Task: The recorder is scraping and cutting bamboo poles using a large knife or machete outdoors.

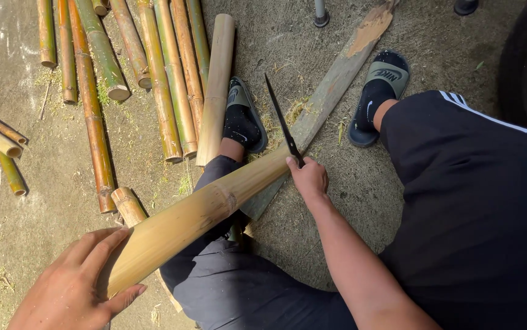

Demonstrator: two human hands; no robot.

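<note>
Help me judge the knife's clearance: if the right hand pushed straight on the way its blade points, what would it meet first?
The right hand holds a dark knife pointing up and away. Beyond its tip lies bare concrete floor, between the pale bamboo pole and wooden plank. The way looks free, though depth is unclear.

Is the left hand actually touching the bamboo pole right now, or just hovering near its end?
Touching. The head view shows the left hand wrapped around the near end of the bamboo pole, fingers lying on its surface and thumb under it, with no gap.
</note>
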